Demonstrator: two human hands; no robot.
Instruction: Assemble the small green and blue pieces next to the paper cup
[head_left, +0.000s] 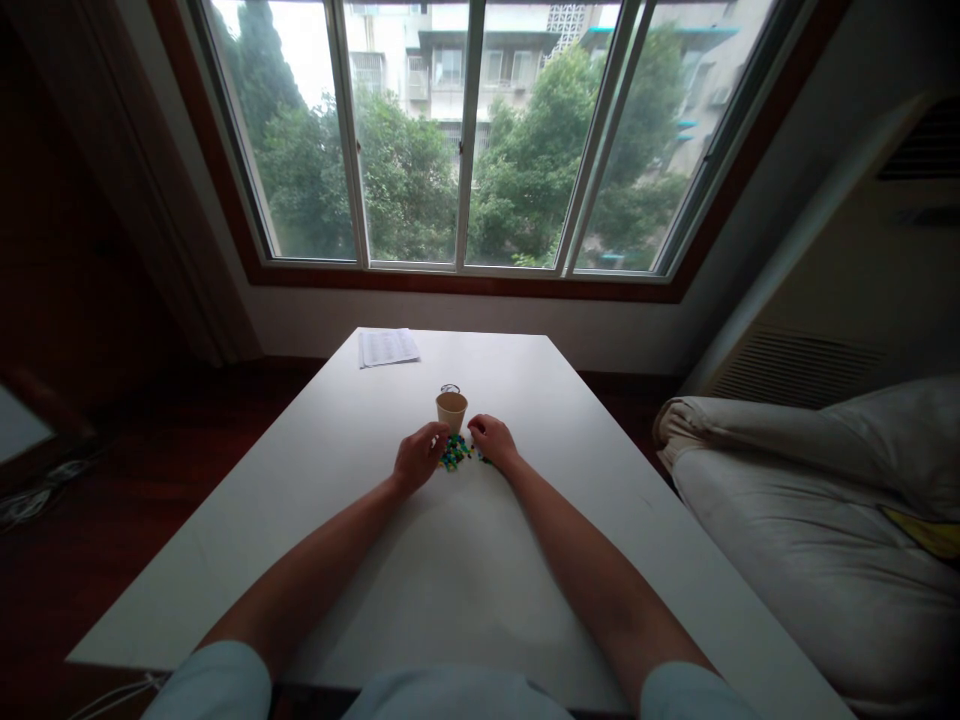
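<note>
A brown paper cup [451, 412] stands upright on the white table. In front of it lies a small heap of green, blue, yellow and dark beads or similar tiny pieces [454, 453]. At the left of the heap, close to the cup, my left hand [421, 455] has its fingertips pressed together. My right hand [493, 438] is at the right of the cup, fingers curled and closed, with a few pieces beneath it. Anything within either set of fingers is too small to make out.
Behind the cup lies a thin, dark, looped item [450, 388]. Printed papers [388, 347] rest at the far left corner of the white table [480, 570]. A bed or sofa with pale covers [795, 500] stands to the right, and a window is beyond the table.
</note>
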